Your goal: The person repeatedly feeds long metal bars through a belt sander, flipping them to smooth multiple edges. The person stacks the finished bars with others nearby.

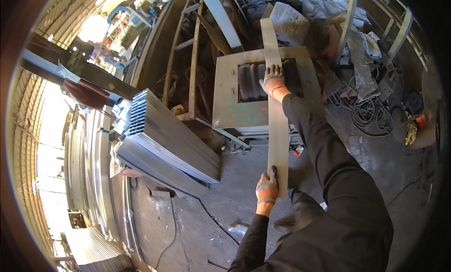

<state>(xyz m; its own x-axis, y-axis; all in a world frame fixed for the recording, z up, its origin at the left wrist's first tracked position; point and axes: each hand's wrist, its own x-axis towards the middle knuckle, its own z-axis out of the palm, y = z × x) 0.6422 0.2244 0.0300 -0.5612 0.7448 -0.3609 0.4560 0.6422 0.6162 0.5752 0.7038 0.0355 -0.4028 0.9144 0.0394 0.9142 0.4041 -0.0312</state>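
Note:
A long flat metal bar point(277, 145) lies lengthwise across a metal worktable point(225, 107), its near end sticking out past the table's edge towards me. Through the table's rectangular opening a dark ribbed or streaked surface point(251, 82) shows under the bar. My left hand point(268, 186), in a grey and orange glove, grips the bar's left edge near its close end, thumb on top. Further up, my right hand point(273, 80), gloved alike, rests flat on the bar above the opening, fingers spread. The bar's underside is hidden.
To the left stands a stack of metal channels point(174, 136). A ladder-like metal frame point(192, 61) rises behind it. Coiled cables point(371, 114) lie on the right floor beside yellow gloves point(411, 132). A box point(287, 21) sits behind the table. A thin cable point(174, 225) crosses the floor.

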